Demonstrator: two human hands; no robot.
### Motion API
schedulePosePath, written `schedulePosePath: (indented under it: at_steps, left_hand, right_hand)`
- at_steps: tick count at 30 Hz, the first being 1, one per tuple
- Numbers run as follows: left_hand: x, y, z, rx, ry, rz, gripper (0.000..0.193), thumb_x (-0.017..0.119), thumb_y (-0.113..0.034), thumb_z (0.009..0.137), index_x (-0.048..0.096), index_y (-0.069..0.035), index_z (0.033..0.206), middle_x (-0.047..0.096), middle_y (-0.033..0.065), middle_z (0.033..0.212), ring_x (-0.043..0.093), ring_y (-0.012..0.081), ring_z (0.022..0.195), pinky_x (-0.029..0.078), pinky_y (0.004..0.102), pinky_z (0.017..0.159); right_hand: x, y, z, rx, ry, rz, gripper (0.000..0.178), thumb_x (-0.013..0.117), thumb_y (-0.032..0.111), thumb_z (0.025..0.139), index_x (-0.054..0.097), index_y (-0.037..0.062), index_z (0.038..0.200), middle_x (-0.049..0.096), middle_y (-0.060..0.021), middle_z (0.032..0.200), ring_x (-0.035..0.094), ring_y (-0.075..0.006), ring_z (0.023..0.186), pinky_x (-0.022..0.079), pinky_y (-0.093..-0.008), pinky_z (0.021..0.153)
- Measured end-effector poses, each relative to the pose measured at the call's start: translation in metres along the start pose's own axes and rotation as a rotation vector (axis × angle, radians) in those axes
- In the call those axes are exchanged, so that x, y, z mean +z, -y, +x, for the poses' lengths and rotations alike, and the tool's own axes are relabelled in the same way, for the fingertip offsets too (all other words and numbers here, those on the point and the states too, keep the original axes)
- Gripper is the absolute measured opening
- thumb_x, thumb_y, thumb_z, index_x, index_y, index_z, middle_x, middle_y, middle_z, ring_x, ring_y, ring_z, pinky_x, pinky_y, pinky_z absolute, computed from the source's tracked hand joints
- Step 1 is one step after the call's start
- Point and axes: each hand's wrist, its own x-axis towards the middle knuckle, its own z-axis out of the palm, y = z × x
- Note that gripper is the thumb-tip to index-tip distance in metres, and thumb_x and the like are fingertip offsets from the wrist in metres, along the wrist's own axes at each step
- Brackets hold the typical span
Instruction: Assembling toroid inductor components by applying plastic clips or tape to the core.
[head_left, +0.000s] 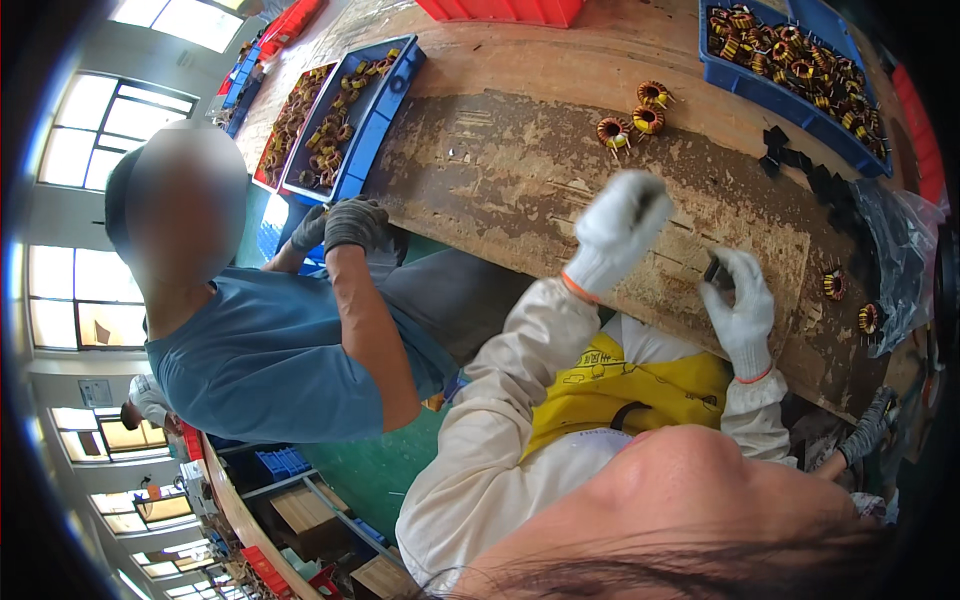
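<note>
My left hand (622, 222), in a white knit glove, is raised above the worn wooden board (480, 165). It is smeared by motion, so its fingers and anything in them cannot be made out. My right hand (742, 310), gloved the same way, is closed near the board's front edge, with a small black piece (713, 270) between thumb and fingers. Beyond my left hand lie three copper-wound ring coils with yellow parts, one of them a ring coil (613, 132) at the left of the group. Two more coils, including a ring coil (833, 283), lie right of my right hand.
A blue bin (800, 110) full of coils stands far right, near black pieces (785, 155) and a clear plastic bag (905, 260). Another blue bin (375, 140) is at left, beside a co-worker in a blue shirt (290, 350). A grey-gloved hand (868, 425) shows at lower right.
</note>
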Motion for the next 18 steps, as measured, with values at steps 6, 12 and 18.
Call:
schedulePosePath:
  at_steps: [6,12,18]
  left_hand:
    - [-0.039,0.055,0.084,0.136,0.004,0.654,0.037,0.063,-0.035,0.088,0.061,-0.013,0.118,0.063,0.014,0.115,0.06,0.0359,0.106,0.05,0.0442,0.088]
    - [-0.042,0.08,0.121,0.004,0.43,0.725,0.046,0.061,-0.044,0.088,0.058,-0.015,0.123,0.064,0.0137,0.118,0.059,0.0336,0.113,0.048,0.0443,0.092]
    - [-0.039,0.081,0.123,0.042,0.423,0.713,0.049,0.062,-0.043,0.086,0.056,-0.015,0.127,0.062,0.0157,0.121,0.059,0.0352,0.114,0.048,0.0448,0.093]
  right_hand:
    - [0.016,-0.011,-0.014,0.133,-0.047,0.242,0.038,0.075,0.006,0.079,0.063,0.0069,0.115,0.059,-0.0027,0.098,0.061,-0.0112,0.08,0.051,-0.0245,0.076]
    - [0.014,-0.009,-0.012,0.095,-0.063,0.215,0.038,0.075,0.005,0.08,0.064,0.0091,0.116,0.061,-0.0035,0.099,0.062,-0.0122,0.082,0.052,-0.0255,0.077]
    - [0.017,-0.016,-0.012,0.069,-0.097,0.264,0.039,0.075,0.005,0.08,0.064,0.009,0.117,0.061,-0.0037,0.1,0.063,-0.0125,0.084,0.053,-0.0259,0.078]
